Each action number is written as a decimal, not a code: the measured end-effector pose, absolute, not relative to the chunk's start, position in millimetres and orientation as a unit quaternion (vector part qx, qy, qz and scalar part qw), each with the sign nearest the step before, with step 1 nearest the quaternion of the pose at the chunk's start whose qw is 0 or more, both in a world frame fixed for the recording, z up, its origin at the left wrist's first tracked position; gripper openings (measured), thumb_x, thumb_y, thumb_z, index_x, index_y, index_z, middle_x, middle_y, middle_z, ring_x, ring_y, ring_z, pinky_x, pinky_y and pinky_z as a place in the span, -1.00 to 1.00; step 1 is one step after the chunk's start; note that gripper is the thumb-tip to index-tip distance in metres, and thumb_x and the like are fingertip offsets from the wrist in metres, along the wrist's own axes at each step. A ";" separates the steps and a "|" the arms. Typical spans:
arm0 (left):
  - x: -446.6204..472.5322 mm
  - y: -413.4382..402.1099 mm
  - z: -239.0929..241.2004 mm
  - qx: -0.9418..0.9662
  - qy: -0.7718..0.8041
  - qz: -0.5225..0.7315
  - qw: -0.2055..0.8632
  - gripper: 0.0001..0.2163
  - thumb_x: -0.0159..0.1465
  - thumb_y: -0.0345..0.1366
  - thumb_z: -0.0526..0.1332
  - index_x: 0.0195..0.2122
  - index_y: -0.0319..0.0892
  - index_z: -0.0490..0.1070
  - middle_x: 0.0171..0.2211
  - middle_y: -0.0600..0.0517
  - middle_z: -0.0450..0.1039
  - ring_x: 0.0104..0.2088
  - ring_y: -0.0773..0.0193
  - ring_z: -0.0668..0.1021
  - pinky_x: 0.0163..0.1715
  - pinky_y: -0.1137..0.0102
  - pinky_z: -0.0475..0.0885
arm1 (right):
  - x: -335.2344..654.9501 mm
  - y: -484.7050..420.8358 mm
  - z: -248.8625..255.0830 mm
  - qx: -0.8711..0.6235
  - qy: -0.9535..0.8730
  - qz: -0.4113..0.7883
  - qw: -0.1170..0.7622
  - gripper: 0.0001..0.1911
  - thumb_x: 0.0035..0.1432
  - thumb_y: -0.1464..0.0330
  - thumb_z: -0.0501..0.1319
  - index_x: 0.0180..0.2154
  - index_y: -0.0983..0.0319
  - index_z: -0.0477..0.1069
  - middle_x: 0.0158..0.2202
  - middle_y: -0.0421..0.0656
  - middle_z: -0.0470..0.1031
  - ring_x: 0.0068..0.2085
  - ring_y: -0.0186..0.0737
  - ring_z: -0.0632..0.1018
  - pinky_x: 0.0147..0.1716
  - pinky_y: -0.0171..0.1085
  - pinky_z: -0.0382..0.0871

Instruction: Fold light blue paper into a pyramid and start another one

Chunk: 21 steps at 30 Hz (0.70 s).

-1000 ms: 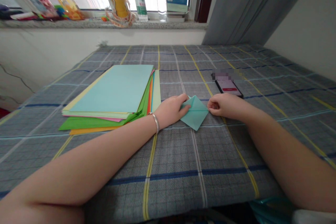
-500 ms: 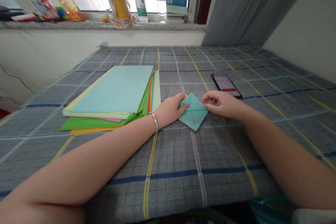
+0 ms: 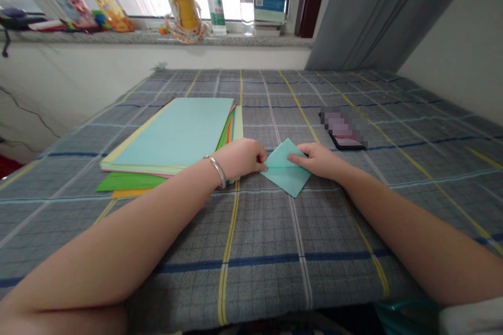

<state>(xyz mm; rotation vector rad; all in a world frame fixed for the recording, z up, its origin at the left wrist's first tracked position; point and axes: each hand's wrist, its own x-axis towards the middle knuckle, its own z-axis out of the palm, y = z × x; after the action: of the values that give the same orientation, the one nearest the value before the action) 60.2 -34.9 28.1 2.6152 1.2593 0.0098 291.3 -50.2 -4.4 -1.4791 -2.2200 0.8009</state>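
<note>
Teal paper, folded into a small kite shape (image 3: 286, 171), lay flat on the plaid-covered surface (image 3: 275, 230) btwn both hands, just right of the stack of coloured sheets (image 3: 173, 138). Head view only: left hand (image 3: 239, 158) had its fingers curled shut, pinching the left corner; right hand (image 3: 320, 159) lay over the right edge w/ fingers loosely bent, one fingertip pressing along the centre crease. To crease well, I'd say: keep the left corner pinned, run the right fingertip firmly along the fold, edges aligned. Phone (image 3: 346, 131) sat near, beyond the right hand.
</note>
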 end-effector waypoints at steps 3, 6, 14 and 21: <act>57.5 -35.4 29.5 0.877 0.468 0.009 0.111 -0.87 0.12 -0.24 0.27 -0.52 -0.13 0.47 -0.57 0.10 0.44 -0.56 0.35 0.39 -0.54 0.43 0.15 | 286.3 -52.1 -0.1 -0.529 -0.777 0.286 0.185 -0.70 0.20 0.15 0.09 -0.37 0.20 0.46 -0.35 -0.15 0.57 -0.31 -0.15 0.52 -0.34 -0.26 0.30; 57.0 -35.9 27.9 0.870 0.481 0.020 0.111 -0.88 0.12 -0.25 0.29 -0.51 -0.14 0.48 -0.55 0.09 0.46 -0.54 0.33 0.41 -0.53 0.42 0.16 | 285.5 -56.9 2.9 -0.517 -0.795 0.250 0.196 -0.71 0.20 0.16 0.08 -0.42 0.20 0.42 -0.37 -0.14 0.55 -0.31 -0.16 0.49 -0.32 -0.25 0.28; 63.0 -39.8 20.4 0.888 0.446 0.046 0.100 -0.87 0.20 -0.23 0.26 -0.41 -0.16 0.50 -0.43 0.02 0.50 -0.39 0.23 0.48 -0.40 0.40 0.26 | 305.5 -58.7 -0.2 -0.500 -0.827 0.180 0.181 -0.71 0.22 0.18 0.07 -0.45 0.19 0.37 -0.39 -0.14 0.50 -0.32 -0.17 0.47 -0.29 -0.23 0.24; 60.0 -41.6 22.1 0.890 0.446 0.011 0.098 -0.90 0.20 -0.31 0.20 -0.38 -0.13 0.51 -0.40 0.02 0.53 -0.36 0.24 0.50 -0.38 0.42 0.28 | 305.1 -62.0 3.5 -0.485 -0.843 0.173 0.154 -0.70 0.23 0.19 0.05 -0.49 0.18 0.30 -0.44 -0.16 0.43 -0.38 -0.22 0.41 -0.35 -0.25 0.21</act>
<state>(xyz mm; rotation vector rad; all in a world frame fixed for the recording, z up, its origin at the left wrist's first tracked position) 60.0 -41.6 22.1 2.6326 1.3205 0.0327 305.1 -62.0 3.5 -1.3890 -2.4178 0.4971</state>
